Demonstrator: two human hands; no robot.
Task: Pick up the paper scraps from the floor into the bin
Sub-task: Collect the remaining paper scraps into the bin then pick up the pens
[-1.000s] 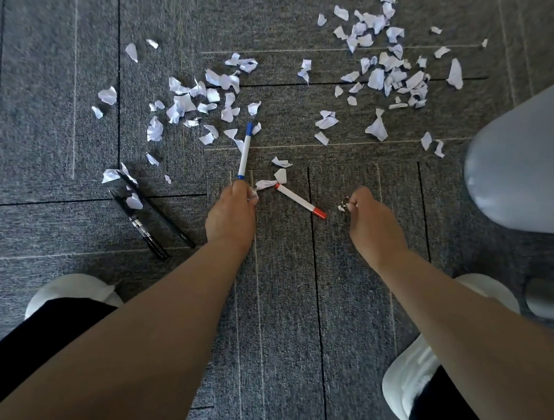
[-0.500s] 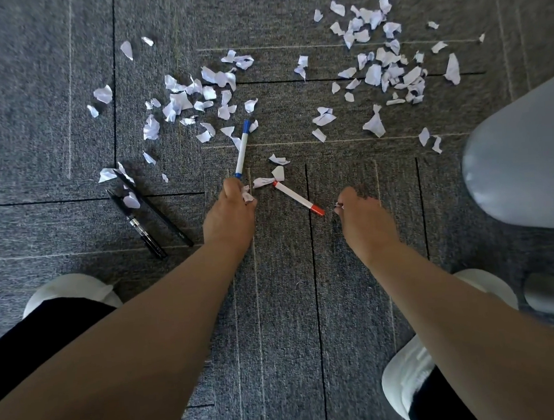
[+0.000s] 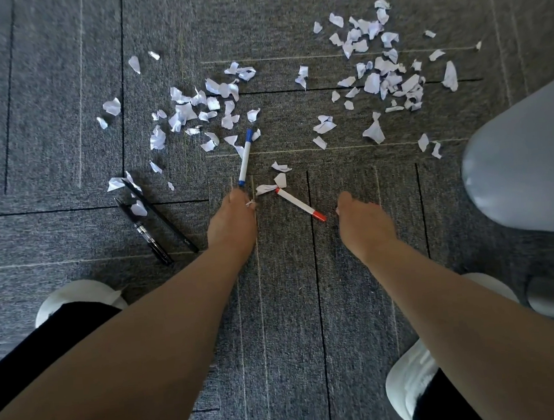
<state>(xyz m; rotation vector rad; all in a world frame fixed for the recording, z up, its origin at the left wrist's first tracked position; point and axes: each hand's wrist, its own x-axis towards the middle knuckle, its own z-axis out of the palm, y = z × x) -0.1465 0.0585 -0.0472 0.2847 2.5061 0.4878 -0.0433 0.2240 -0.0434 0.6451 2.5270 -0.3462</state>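
Grey carpet-tile floor (image 3: 290,339) with dark seams, pale rounded grey shape (image 3: 525,162) at right.

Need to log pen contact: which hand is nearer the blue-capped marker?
Left. The left hand is right at the near end of the blue-capped marker; the right hand lies off to its right, past the red-capped marker.

left hand (image 3: 231,224) pinches scrap (image 3: 251,204) (blue pen (image 3: 245,158) beside)

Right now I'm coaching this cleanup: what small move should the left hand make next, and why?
Probably reach the left hand forward-right to the two scraps beside the white end of the red pen; they lie nearest, and it pinches only one small scrap.
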